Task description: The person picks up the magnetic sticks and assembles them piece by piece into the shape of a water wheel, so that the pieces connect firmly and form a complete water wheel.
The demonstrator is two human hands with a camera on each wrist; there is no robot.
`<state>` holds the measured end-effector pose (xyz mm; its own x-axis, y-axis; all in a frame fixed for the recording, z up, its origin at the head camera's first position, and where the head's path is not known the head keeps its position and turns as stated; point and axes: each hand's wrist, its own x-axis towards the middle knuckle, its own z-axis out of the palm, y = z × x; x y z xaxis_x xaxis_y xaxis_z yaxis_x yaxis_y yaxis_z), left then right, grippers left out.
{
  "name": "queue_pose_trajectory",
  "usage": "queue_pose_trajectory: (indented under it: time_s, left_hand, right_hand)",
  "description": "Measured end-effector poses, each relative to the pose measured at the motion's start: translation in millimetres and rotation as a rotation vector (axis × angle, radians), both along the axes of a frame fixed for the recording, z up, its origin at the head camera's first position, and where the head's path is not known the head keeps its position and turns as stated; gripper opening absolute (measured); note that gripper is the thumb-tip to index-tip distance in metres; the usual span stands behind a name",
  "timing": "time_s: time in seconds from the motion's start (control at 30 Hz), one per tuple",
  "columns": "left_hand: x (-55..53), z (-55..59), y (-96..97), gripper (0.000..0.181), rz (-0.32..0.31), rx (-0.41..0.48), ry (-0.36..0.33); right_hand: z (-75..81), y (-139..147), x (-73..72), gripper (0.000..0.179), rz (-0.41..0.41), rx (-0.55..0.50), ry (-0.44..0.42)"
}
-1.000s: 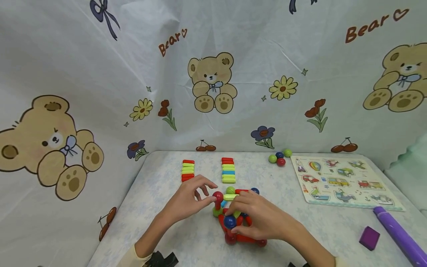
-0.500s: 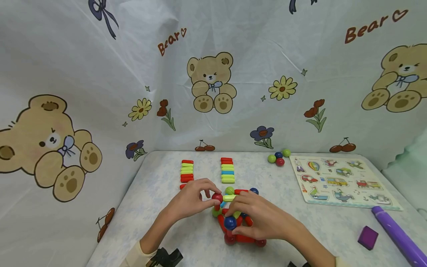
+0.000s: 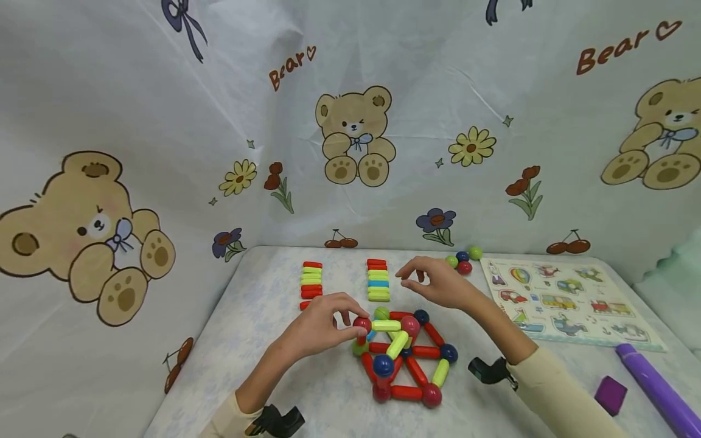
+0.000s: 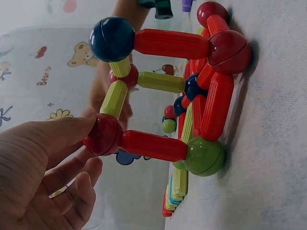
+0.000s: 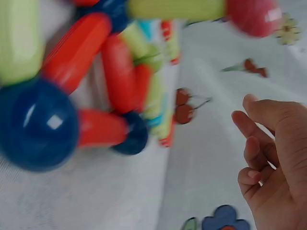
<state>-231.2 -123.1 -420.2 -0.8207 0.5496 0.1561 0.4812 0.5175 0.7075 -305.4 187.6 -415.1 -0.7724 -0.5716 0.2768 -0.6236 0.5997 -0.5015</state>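
Observation:
On the table stands a ball-and-stick frame of red, blue and green balls joined by red and yellow-green sticks, with a flat base and an upper tier. My left hand [image 3: 320,325] pinches the red ball [image 4: 103,135] on top of an upright red stick [image 4: 154,145] at the frame's left side. From that ball a yellow-green stick [image 3: 386,325] runs to another red ball [image 3: 410,326]. A blue ball [image 3: 383,366] tops the front upright. My right hand [image 3: 438,283] hovers behind the frame, fingers loosely bent and holding nothing, near a row of coloured sticks [image 3: 378,281].
A second row of sticks [image 3: 311,281] lies farther left. Several loose balls [image 3: 463,267] sit at the back beside a picture puzzle board [image 3: 580,331]. At right are a purple block [image 3: 610,395] and a purple tube [image 3: 657,386]. A printed curtain [image 3: 416,91] hangs behind.
My right hand has left the blue ball at the frame's front and moved up and back toward the stick row, uncovering the frame. My left hand stays at the red ball.

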Motion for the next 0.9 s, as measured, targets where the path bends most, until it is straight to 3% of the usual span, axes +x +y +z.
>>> queue_pose_trajectory:
  time_s: [0.17, 0.3, 0.57, 0.9]
  left_hand:
    - [-1.2, -2.0, 0.7, 0.024, 0.006, 0.007, -0.007]
    - [-1.2, -2.4, -0.1, 0.024, 0.009, 0.017, -0.018]
    - [-0.6, -1.9, 0.3, 0.023, 0.014, 0.024, -0.022]
    - [1.1, -2.2, 0.1, 0.023, 0.018, 0.034, -0.029]
  right_hand:
    - [-29.8, -9.0, -26.0, 0.023, 0.060, 0.120, -0.122]
    - [-44.4, -19.5, -35.9, 0.023, 0.092, 0.186, -0.153]
    - [-50.9, -37.6, -34.4, 0.016, 0.003, 0.305, -0.108]
    - [-52.6, -48.5, -29.2, 0.016, -0.067, 0.330, -0.077]
